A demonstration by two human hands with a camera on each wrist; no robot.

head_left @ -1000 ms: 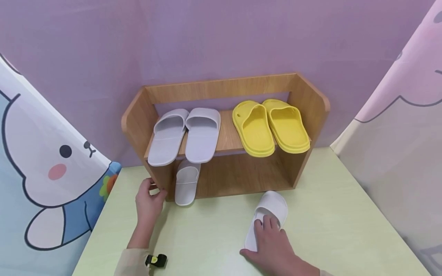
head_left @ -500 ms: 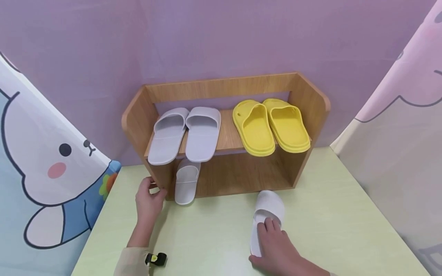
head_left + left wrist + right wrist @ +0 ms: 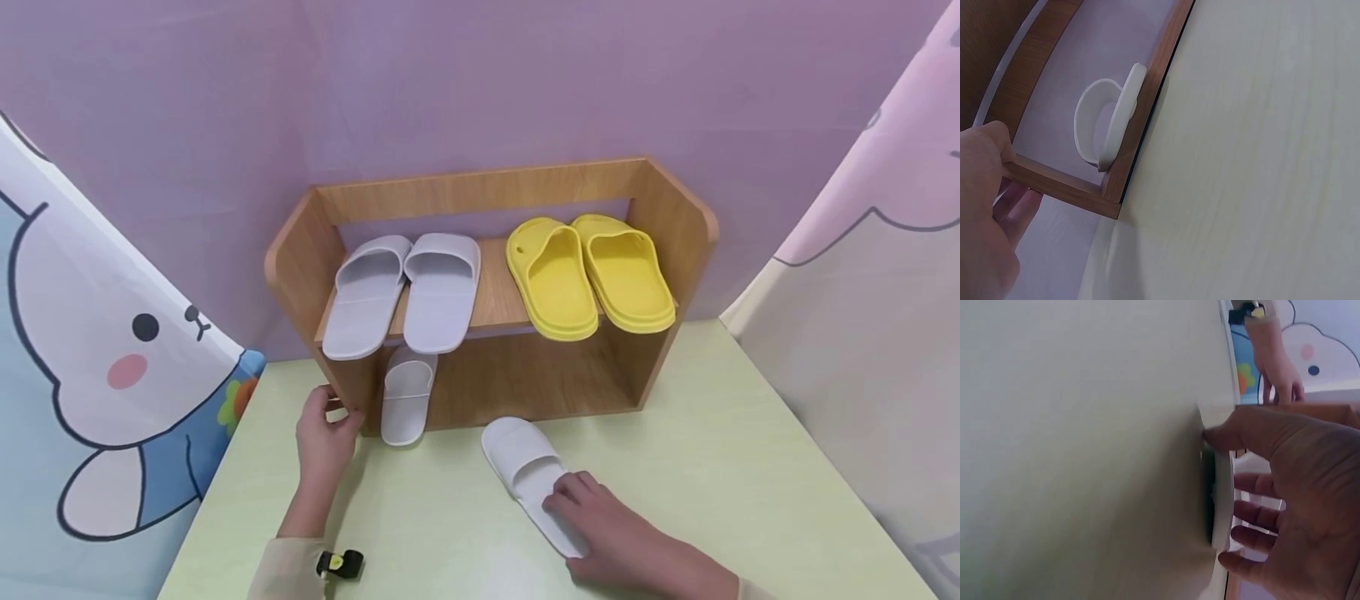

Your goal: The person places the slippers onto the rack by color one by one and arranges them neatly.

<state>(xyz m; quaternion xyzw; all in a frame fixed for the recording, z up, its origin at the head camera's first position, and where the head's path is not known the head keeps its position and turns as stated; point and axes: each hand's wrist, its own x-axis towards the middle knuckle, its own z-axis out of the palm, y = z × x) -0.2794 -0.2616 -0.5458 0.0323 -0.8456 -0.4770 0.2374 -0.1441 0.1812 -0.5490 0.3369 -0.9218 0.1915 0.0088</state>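
Observation:
My right hand (image 3: 611, 533) grips a white slipper (image 3: 513, 450) by its heel half, its toe angled towards the far left, in front of the wooden shoe rack (image 3: 525, 375). In the right wrist view the thumb lies at one edge of this slipper (image 3: 1224, 500) and the fingers at the other; whether it touches the table is unclear. My left hand (image 3: 324, 437) pinches the front edge of the rack's left side panel, as the left wrist view also shows. On the lower shelf, by that panel, sits another white slipper (image 3: 406, 408).
The upper shelf bears a pair of pale grey slippers (image 3: 441, 304) at left and yellow clogs (image 3: 562, 292) at right. Purple cloth (image 3: 480, 92) hangs close behind the rack. Printed cloths flank the pale green table (image 3: 750, 467).
The slipper in my right hand has turned, its toe swinging left from pointing away. My right hand has shifted slightly right. My left hand keeps its place on the rack.

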